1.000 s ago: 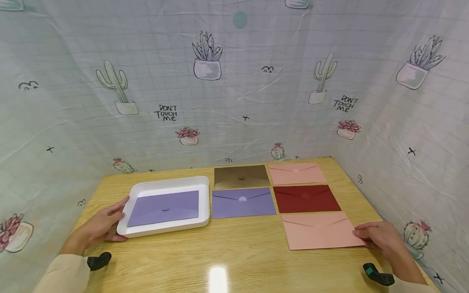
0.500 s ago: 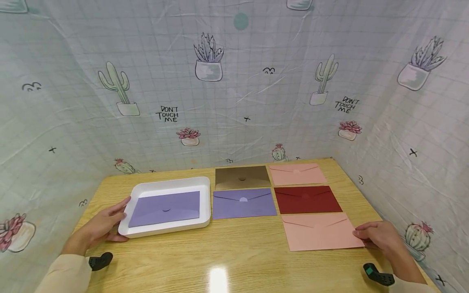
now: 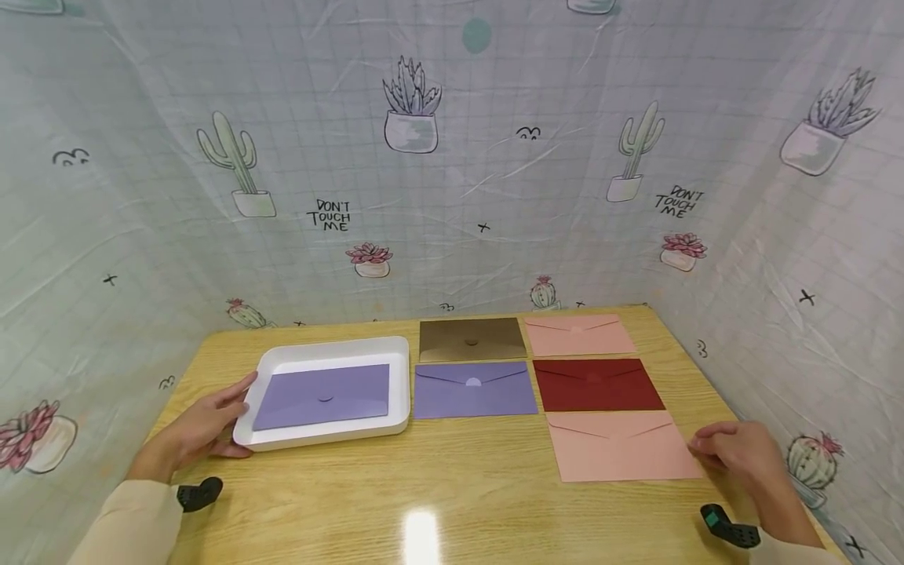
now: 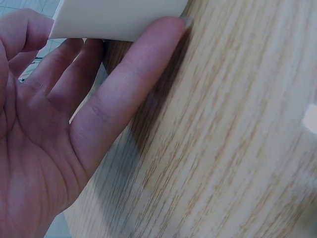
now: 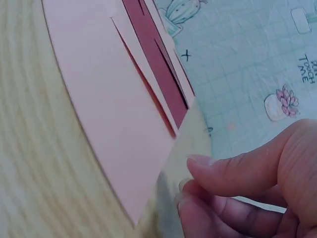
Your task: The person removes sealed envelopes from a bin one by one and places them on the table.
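My left hand (image 3: 209,418) lies against the left corner of a white tray (image 3: 332,346) that holds a purple envelope (image 3: 321,396). In the left wrist view the thumb (image 4: 130,78) rests straight along the tray's wall (image 4: 119,17) and the fingers reach round its side. My right hand (image 3: 734,449) hovers just right of the near pink envelope (image 3: 621,446), fingers loosely curled, holding nothing. In the right wrist view the right hand (image 5: 237,191) is a short way off the pink envelope (image 5: 94,109).
On the wooden table (image 3: 438,486) lie a second purple envelope (image 3: 473,390), a brown one (image 3: 472,339), a far pink one (image 3: 579,336) and a dark red one (image 3: 596,384). Cactus-print sheeting (image 3: 452,173) walls in three sides.
My right hand has come off the near pink envelope's right edge and shifted slightly right. My left hand stays on the tray's corner.
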`<state>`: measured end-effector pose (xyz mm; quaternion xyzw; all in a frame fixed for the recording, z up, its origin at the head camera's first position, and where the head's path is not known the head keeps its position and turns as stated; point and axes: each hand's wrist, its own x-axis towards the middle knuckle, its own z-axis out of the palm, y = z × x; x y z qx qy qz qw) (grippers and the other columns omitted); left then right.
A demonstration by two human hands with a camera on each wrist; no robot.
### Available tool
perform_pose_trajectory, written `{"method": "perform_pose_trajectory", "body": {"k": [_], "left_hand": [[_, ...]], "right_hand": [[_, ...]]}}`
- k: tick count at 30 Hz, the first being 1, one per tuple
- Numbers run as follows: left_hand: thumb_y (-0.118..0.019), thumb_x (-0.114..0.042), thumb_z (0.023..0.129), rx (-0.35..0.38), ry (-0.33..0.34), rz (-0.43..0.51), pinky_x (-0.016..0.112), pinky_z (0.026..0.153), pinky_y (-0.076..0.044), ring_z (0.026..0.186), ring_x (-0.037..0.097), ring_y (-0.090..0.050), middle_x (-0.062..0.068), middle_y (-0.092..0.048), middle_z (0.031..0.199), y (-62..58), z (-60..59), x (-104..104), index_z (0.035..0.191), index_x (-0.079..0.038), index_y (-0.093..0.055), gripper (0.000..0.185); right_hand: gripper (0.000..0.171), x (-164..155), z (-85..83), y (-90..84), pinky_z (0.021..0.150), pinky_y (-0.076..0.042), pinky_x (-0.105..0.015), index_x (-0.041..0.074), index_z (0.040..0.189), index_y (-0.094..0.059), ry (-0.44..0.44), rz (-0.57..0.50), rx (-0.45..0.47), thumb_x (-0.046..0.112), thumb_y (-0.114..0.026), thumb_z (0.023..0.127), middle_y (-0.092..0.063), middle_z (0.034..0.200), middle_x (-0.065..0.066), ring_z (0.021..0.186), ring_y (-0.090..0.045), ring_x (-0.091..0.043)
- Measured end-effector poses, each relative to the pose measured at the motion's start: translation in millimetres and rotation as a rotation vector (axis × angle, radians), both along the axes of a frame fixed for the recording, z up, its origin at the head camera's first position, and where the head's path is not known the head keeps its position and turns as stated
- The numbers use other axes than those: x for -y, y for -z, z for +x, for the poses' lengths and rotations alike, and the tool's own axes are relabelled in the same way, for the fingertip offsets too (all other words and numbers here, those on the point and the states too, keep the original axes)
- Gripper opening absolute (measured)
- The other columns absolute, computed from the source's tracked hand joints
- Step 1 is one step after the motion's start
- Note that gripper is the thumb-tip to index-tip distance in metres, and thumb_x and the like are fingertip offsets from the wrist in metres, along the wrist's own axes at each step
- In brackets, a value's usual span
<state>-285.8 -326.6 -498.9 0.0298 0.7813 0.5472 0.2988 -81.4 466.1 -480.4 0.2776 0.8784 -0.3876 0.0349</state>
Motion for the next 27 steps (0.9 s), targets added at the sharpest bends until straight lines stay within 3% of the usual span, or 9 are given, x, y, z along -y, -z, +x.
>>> {"method": "perform_pose_trajectory", "body": {"k": [4, 10, 13, 27], "left_hand": [[-0.041, -0.018, 0.112, -0.007, -0.001, 0.003, 0.055, 0.087, -0.063, 0.121, 0.03, -0.061, 0.027, 0.011, 0.173, -2.1, 0.5, 0, 0.168, -0.027, 0.002, 0.071], [-0.04, -0.019, 0.113, 0.004, -0.015, -0.008, 0.054, 0.086, -0.064, 0.119, 0.028, -0.064, 0.027, 0.009, 0.173, -1.9, 0.4, -1, 0.168, -0.029, 0.001, 0.07], [-0.041, -0.02, 0.113, -0.001, -0.019, -0.015, 0.054, 0.085, -0.064, 0.12, 0.029, -0.063, 0.026, 0.008, 0.174, -1.0, -0.4, -3, 0.168, -0.03, 0.001, 0.07], [-0.041, -0.02, 0.112, -0.012, -0.027, -0.01, 0.055, 0.085, -0.064, 0.132, 0.038, -0.056, 0.027, 0.007, 0.173, -0.8, 1.5, -1, 0.168, -0.028, -0.001, 0.069]], "right_hand": [[0.031, 16, -10.4, -4.7, 0.064, -0.059, -0.022, -0.01, 0.11, -0.076, 0.001, -0.059, -0.038, 0.015, -0.075, 0.092, -0.079, 0.087, 0.002, 0.072, -0.067, -0.002], [0.03, 48, -27.5, -5.5, 0.072, -0.065, -0.028, -0.017, 0.118, -0.07, -0.026, -0.323, -0.1, 0.003, -0.069, 0.096, -0.077, 0.089, 0.002, 0.077, -0.075, -0.01], [0.031, 63, -34.6, -4.9, 0.075, -0.065, -0.03, -0.018, 0.12, -0.068, -0.059, -0.4, -0.114, 0.002, -0.069, 0.096, -0.077, 0.091, 0.001, 0.081, -0.077, -0.012], [0.031, 117, -63.5, -4.6, 0.079, -0.066, -0.033, -0.018, 0.119, -0.068, -0.191, -0.43, -0.16, 0.001, -0.068, 0.095, -0.078, 0.094, -0.004, 0.085, -0.078, -0.019]]}}
